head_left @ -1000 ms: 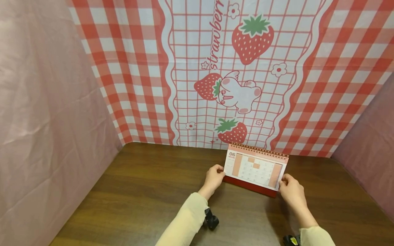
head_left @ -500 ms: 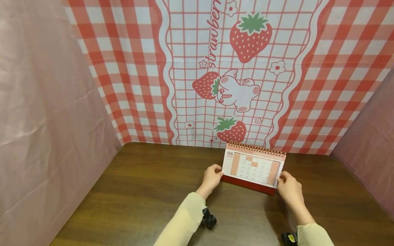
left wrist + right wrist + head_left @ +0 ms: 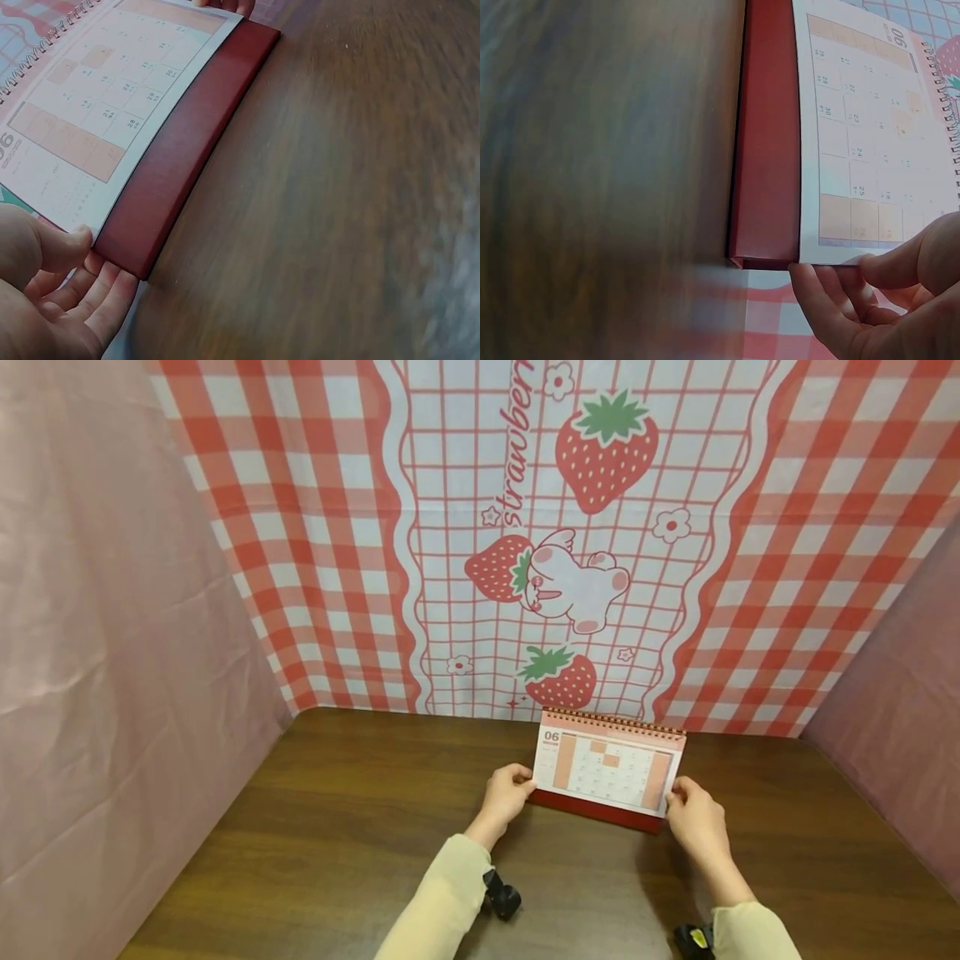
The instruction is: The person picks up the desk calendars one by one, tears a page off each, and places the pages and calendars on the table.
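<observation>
A spiral-bound desk calendar (image 3: pixel 603 768) stands toward the back of the table, open at a page marked 06, its red base strip (image 3: pixel 184 150) along the bottom. My left hand (image 3: pixel 504 797) pinches its left side low down, thumb on the page edge and fingers by the end of the base, as the left wrist view shows. At the opposite side my right hand (image 3: pixel 699 822) grips the lower edge between thumb and fingers. In the right wrist view that thumb (image 3: pixel 892 266) lies at the page edge, with the fingers curled beneath.
Brown wood-grain table (image 3: pixel 337 860) spreads around the calendar. Close behind rises a red-and-white checked cloth (image 3: pixel 337 568) printed with strawberries. Pink curtains (image 3: pixel 112 652) hang at both sides. A black camera (image 3: pixel 501 893) is strapped at the left wrist.
The calendar and both hands appear slightly further left in the head view; the backdrop has also shifted a little left. Both hands keep their hold.
</observation>
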A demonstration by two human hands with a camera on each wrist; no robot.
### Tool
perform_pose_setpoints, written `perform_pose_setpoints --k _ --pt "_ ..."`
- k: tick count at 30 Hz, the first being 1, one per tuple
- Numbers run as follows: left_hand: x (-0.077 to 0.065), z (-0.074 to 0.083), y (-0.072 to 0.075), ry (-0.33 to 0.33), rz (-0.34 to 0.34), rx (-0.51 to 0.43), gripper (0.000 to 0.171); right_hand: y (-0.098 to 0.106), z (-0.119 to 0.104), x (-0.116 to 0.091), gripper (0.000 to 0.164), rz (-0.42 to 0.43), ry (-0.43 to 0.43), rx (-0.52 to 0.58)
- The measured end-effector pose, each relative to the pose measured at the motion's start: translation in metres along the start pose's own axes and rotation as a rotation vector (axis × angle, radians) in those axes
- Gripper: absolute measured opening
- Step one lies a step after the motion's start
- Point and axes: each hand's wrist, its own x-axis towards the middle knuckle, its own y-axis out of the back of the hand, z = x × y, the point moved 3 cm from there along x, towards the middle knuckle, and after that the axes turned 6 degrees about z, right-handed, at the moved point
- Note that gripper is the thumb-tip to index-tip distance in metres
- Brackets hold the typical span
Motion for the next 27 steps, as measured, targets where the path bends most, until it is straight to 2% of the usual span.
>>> perform_pose_setpoints --k 8,22,27 --pt "-0.001 -0.003 0.002 0.024 -0.015 -0.067 0.011 0.001 -0.002 -0.001 0.017 0.032 0.006 0.014" --pt "-0.004 -0.007 0.008 0.049 0.004 -0.048 0.011 -0.003 -0.006 -0.001 0.020 0.064 -0.012 0.034" --pt "-0.005 -0.006 0.011 0.035 0.035 -0.023 0.011 -0.004 -0.008 -0.002 0.020 0.070 -0.007 0.035"
